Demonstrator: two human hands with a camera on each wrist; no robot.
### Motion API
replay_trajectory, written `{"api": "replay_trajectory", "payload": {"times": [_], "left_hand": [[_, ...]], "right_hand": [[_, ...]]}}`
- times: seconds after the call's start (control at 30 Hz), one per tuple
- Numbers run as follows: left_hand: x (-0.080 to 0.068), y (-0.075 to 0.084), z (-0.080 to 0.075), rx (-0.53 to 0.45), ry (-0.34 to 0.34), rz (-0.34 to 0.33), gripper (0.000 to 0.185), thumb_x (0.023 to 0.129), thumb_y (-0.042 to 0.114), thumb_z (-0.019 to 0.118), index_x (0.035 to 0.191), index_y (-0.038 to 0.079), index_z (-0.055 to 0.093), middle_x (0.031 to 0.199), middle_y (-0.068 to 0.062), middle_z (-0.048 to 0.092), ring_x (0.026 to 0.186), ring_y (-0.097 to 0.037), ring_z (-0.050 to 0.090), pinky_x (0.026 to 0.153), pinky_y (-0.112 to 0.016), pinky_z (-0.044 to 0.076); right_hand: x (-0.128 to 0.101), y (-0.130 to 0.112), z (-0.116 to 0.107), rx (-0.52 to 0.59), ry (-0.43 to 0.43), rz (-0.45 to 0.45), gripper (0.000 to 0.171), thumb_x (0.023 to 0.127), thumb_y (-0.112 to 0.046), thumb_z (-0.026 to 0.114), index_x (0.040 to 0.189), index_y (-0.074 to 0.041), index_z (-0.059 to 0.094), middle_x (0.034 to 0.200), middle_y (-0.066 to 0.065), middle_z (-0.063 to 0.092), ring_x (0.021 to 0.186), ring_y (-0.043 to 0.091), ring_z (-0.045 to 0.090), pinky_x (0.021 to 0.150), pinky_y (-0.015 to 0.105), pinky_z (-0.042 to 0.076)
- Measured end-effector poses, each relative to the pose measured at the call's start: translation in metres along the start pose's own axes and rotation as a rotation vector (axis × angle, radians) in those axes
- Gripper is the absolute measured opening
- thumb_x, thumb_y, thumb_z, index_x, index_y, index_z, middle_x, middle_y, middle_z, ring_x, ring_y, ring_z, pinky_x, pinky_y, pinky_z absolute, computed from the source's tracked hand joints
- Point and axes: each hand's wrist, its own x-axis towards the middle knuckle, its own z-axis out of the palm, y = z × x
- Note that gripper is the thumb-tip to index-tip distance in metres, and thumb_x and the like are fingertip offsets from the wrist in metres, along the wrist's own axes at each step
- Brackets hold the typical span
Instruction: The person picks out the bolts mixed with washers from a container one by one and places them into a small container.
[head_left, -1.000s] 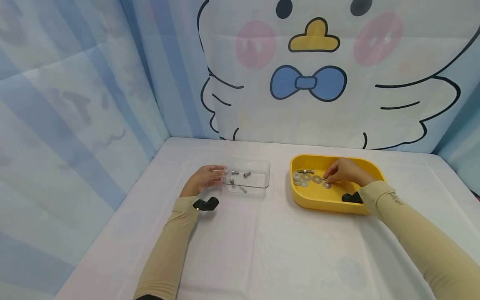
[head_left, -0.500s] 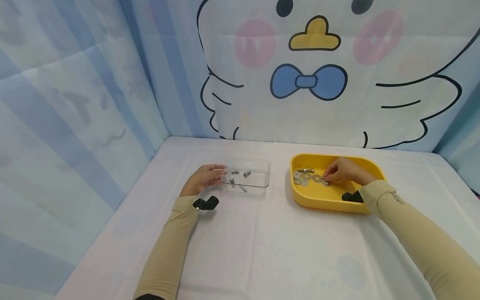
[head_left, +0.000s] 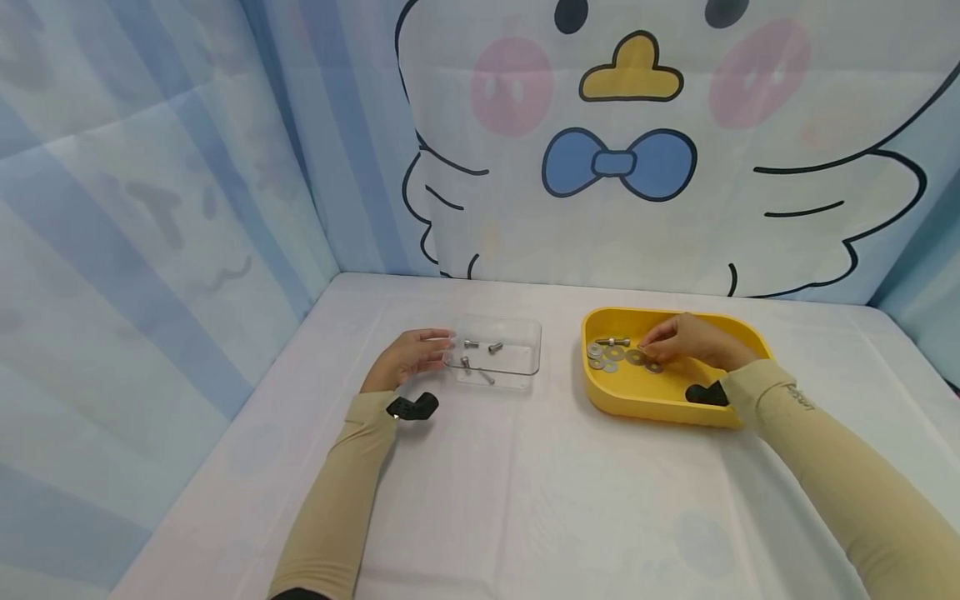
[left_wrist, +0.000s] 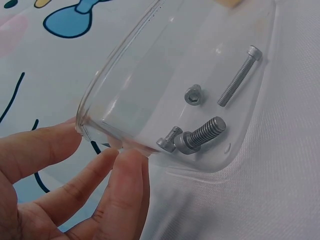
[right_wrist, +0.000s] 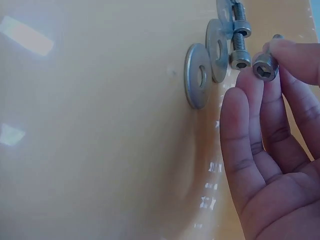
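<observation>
Looking down from the head view, I see my right hand (head_left: 686, 340) inside the yellow tray (head_left: 645, 404) on the right of the desk (head_left: 525, 500). The right wrist view shows its fingertips (right_wrist: 250, 82) pinching a socket-head bolt (right_wrist: 264, 67) by the head, lifted just off the tray floor. Close by lie flat washers (right_wrist: 198, 75), some overlapping, and a second bolt (right_wrist: 239, 42) lies against them. In the head view the washers (head_left: 615, 357) sit in a loose cluster at the tray's left half, near my fingers.

My left hand (head_left: 408, 357) rests at the left end of the clear plastic container (head_left: 525, 367), which stands well apart from the tray. From the left wrist view, its fingers (left_wrist: 125, 175) lie nearly straight and touch the container's rim (left_wrist: 100, 100) without wrapping it. Inside are several bolts: a long thin one (left_wrist: 240, 75), a thick short one (left_wrist: 200, 136), a small one (left_wrist: 169, 139) touching it, and one standing on end (left_wrist: 193, 95).
</observation>
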Motion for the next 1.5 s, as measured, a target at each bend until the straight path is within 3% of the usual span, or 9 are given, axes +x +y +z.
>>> {"api": "replay_trajectory", "payload": {"times": [0.3,0.4,0.57,0.7,0.83,0.93,1.27,1.5], "left_hand": [[-0.001,0.001,0.001,-0.012,-0.005,0.009,0.044,0.094,0.015,0.058,0.136,0.007,0.049,0.136,-0.011,0.048,0.083,-0.008,0.057,0.073,-0.016,0.05],[-0.002,0.002,0.002,-0.015,0.005,0.0,0.044,0.093,0.014,0.058,0.136,0.007,0.049,0.135,-0.01,0.049,0.083,-0.008,0.057,0.071,-0.015,0.051],[-0.002,0.002,0.002,-0.031,0.014,-0.013,0.044,0.094,0.014,0.058,0.136,0.006,0.049,0.125,-0.008,0.053,0.08,-0.008,0.057,0.068,-0.015,0.052],[-0.002,0.002,0.003,-0.034,0.013,-0.01,0.043,0.094,0.014,0.057,0.136,0.006,0.049,0.122,-0.006,0.054,0.079,-0.008,0.057,0.067,-0.015,0.051],[-0.002,0.001,0.002,-0.027,0.007,-0.004,0.043,0.094,0.013,0.057,0.136,0.006,0.049,0.128,-0.009,0.052,0.08,-0.008,0.057,0.068,-0.015,0.051],[-0.003,0.001,0.002,-0.025,0.002,0.0,0.043,0.094,0.013,0.057,0.136,0.005,0.049,0.131,-0.01,0.051,0.081,-0.008,0.057,0.069,-0.015,0.051],[-0.001,0.001,0.003,-0.022,0.011,-0.014,0.043,0.095,0.014,0.056,0.136,0.007,0.049,0.134,-0.012,0.05,0.077,-0.005,0.057,0.068,-0.015,0.051],[0.0,-0.001,0.002,-0.025,0.0,-0.003,0.044,0.095,0.014,0.056,0.137,0.005,0.047,0.131,-0.011,0.051,0.076,-0.005,0.057,0.069,-0.015,0.051]], "right_hand": [[-0.002,0.0,-0.005,0.009,0.025,0.018,0.049,0.091,-0.026,0.062,0.123,0.01,0.054,0.108,0.007,0.067,0.089,0.011,0.063,0.086,0.026,0.054],[-0.003,-0.001,-0.008,0.059,0.036,0.033,0.052,0.092,-0.027,0.061,0.128,0.01,0.051,0.112,0.006,0.065,0.091,0.008,0.062,0.089,0.027,0.053],[-0.005,-0.002,-0.013,0.217,0.042,0.05,0.051,0.092,-0.024,0.062,0.129,0.008,0.051,0.103,-0.004,0.066,0.091,0.006,0.063,0.088,0.024,0.053],[-0.008,-0.005,-0.017,0.317,0.041,0.036,0.036,0.092,-0.022,0.061,0.121,0.0,0.061,0.095,-0.008,0.068,0.089,0.007,0.063,0.087,0.023,0.053],[-0.012,-0.013,-0.02,0.424,0.036,0.033,0.014,0.094,-0.02,0.058,0.101,-0.017,0.07,0.092,-0.008,0.068,0.088,0.007,0.064,0.085,0.021,0.054],[-0.013,-0.02,-0.021,0.526,0.042,0.044,0.014,0.094,-0.019,0.058,0.089,-0.023,0.071,0.092,-0.009,0.069,0.088,0.007,0.064,0.083,0.019,0.054],[-0.022,-0.058,-0.006,0.799,0.033,-0.035,0.017,0.094,-0.009,0.055,0.087,-0.015,0.07,0.089,-0.003,0.068,0.085,0.008,0.064,0.08,0.018,0.054],[-0.022,-0.079,0.01,0.864,0.05,-0.074,0.019,0.094,-0.007,0.054,0.086,-0.014,0.07,0.088,-0.002,0.067,0.086,0.009,0.063,0.08,0.018,0.054]]}}
